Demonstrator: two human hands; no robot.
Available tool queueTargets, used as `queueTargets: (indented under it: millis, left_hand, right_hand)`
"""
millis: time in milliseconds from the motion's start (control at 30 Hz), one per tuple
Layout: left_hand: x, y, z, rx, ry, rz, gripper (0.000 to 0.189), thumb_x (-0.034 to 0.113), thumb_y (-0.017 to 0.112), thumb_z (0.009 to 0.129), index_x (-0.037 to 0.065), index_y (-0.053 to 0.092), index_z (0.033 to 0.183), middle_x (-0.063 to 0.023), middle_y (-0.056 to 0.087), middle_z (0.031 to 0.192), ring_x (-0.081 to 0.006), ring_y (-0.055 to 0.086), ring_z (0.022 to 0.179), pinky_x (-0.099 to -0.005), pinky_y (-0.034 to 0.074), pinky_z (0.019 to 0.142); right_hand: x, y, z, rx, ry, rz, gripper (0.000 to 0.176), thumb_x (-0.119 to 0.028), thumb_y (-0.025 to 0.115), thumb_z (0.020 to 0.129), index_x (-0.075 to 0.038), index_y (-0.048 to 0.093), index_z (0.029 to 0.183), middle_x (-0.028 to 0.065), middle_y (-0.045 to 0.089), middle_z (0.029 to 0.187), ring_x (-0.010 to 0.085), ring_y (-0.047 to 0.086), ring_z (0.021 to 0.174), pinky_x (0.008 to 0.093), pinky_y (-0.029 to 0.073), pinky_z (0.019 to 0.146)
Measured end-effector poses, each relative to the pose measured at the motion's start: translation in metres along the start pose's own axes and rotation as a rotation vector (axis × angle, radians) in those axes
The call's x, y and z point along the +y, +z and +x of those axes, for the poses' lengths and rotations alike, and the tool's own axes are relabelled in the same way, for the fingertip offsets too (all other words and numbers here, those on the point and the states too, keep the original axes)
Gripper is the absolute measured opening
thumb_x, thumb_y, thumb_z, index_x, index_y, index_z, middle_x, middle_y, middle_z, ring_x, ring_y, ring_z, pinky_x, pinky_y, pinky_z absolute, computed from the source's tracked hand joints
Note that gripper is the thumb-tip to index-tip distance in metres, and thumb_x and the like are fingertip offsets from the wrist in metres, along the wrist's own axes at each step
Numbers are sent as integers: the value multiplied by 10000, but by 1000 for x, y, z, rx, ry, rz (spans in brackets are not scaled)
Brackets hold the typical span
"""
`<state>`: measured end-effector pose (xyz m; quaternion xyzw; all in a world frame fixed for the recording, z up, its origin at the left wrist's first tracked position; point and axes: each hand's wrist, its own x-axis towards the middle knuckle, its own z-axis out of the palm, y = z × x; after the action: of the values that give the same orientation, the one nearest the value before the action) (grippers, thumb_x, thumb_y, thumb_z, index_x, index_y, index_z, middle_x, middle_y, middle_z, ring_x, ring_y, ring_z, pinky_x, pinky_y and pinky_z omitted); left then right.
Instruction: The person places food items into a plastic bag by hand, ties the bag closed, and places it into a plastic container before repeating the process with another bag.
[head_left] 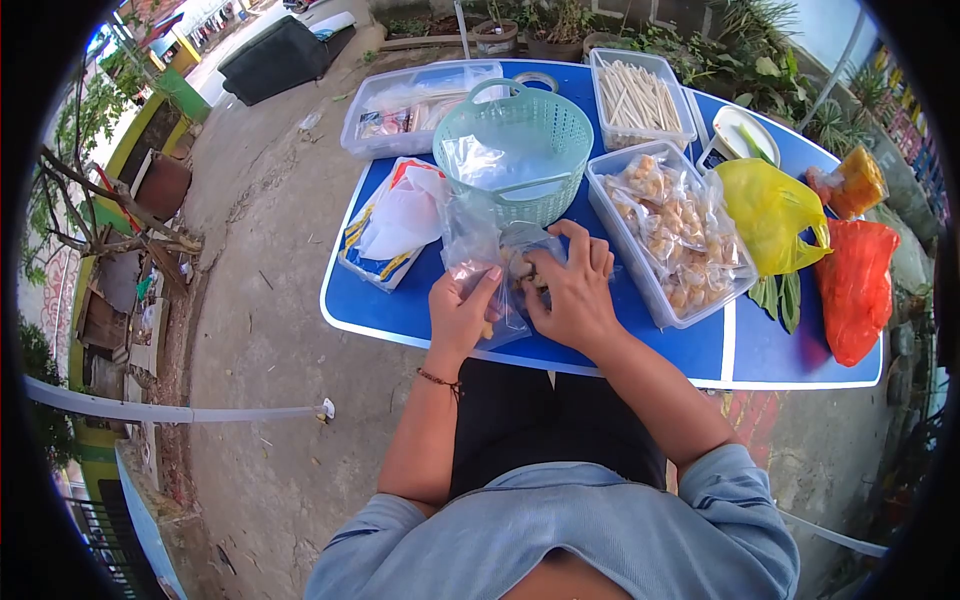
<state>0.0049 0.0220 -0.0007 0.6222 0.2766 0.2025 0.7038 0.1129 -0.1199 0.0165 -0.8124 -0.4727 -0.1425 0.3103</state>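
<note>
My left hand (465,308) pinches a clear plastic bag (470,235) between thumb and fingers, close to the table's front edge. Beside it, my right hand (575,285) has its fingers curled down over small pale-brown food pieces (522,268) in clear plastic. What its fingertips grip, if anything, is hidden. Just behind both hands stands a light-green plastic basket (555,205) with clear bags inside. A clear tub (690,318) on the right holds several filled bags of round, pale-brown snacks (670,220).
On the blue table (400,318) are a white-and-blue plastic pack (400,215), a lidded box (375,140), a tub of pale sticks (635,95), a white plate (735,125), a yellow bag (765,210), green leaves (780,300) and a red bag (855,290).
</note>
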Motion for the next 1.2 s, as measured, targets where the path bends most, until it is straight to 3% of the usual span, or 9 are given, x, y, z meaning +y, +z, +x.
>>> queueTargets:
  millis: [100,200,300,500,700,1200]
  left_hand:
    - [-6,1,1,13,88,-44,238,210,708,917,9,674,1039,-72,704,823,-87,613,530,-199,406,399]
    - [-1,2,-2,16,99,-68,224,187,700,919,9,672,1052,-94,725,936,-83,611,545,-196,444,443]
    - [-1,0,-1,8,102,-120,264,216,722,911,16,670,1075,-41,670,835,-102,636,573,-213,470,462]
    - [2,1,-3,-8,76,-71,218,177,697,916,14,673,1059,-94,721,955,-87,615,547,-190,454,470]
    - [2,1,-3,-29,102,-89,249,192,705,914,9,668,1079,-37,683,853,-84,607,545,-192,447,473]
    - [3,-2,-4,-72,80,-83,345,274,671,946,-16,641,1131,-101,708,978,-116,641,581,-216,485,486]
  right_hand:
    - [2,1,0,-3,13,-30,324,-178,740,704,-104,694,1016,161,405,1330,364,399,1100,457,323,919]
    - [3,3,-1,-20,22,-40,323,-183,740,710,-106,694,1020,163,402,1340,365,396,1107,457,319,923]
    - [0,7,-1,10,5,-37,319,-190,742,716,-106,694,1020,164,402,1345,367,396,1111,460,317,927]
    - [0,6,0,-12,10,-38,290,-210,751,736,-124,716,1010,149,402,1358,356,391,1096,448,323,914]
    - [2,7,-1,-33,26,-66,266,-210,751,733,-109,714,977,151,400,1364,359,382,1107,449,320,917]
    - [4,10,0,12,15,16,260,-174,764,689,-101,681,924,147,411,1378,365,386,1116,455,319,924]
